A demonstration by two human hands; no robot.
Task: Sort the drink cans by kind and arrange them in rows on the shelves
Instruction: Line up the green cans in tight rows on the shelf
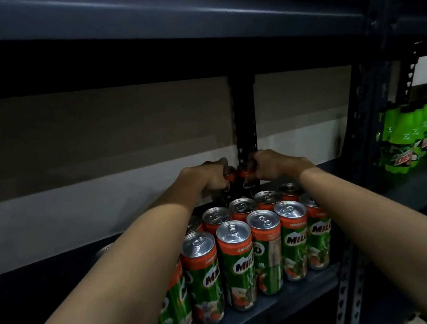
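Several slim green-and-orange Milo cans [237, 264] stand in rows on the dark shelf [300, 300], silver tops up. Both my arms reach over them to the back of the shelf. My left hand [206, 177] is closed around the top of a Milo can [230, 178] at the rear. My right hand [276, 165] grips a second Milo can [245, 174] right beside it. The two held cans stand in front of the dark rear upright, mostly hidden by my fingers and shadow.
A dark shelf board [146, 17] hangs overhead. A perforated steel post [351, 273] frames the right side. A shrink-wrapped pack of green Mountain Dew bottles [405, 140] sits on the neighbouring shelf to the right. The left part of the shelf lies in shadow.
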